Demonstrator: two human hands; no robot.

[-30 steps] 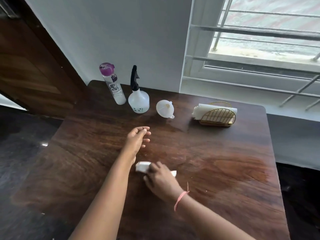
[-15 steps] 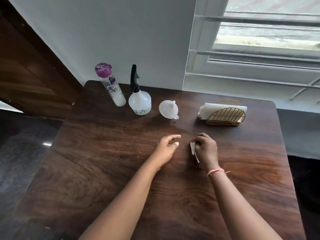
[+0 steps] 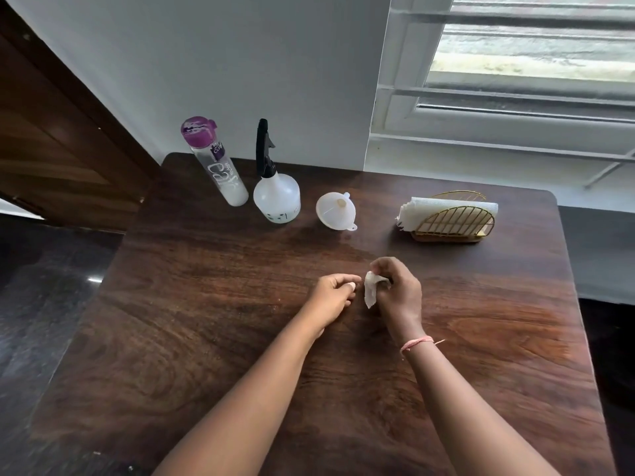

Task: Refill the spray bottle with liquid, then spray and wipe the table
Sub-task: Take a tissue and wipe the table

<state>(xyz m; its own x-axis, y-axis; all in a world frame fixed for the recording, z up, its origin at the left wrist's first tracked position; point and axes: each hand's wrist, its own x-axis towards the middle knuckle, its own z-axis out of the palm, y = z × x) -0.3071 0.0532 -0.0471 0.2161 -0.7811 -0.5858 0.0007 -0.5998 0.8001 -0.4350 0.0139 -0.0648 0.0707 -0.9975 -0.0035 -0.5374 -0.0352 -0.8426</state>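
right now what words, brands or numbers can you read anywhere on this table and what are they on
"ca": large white letters down the side of the tall clear bottle with the purple cap; the rest is unclear.
Small print on that bottle's purple label: too blurred to read.
Dark marks low on the round white spray bottle with the black trigger: too small to read.
Nothing else shows text.

right hand [image 3: 395,293] lifted tissue [image 3: 371,293], left hand [image 3: 331,297] closer

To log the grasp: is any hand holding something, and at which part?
The right hand pinches a crumpled white tissue at its upper end. The left hand holds nothing.
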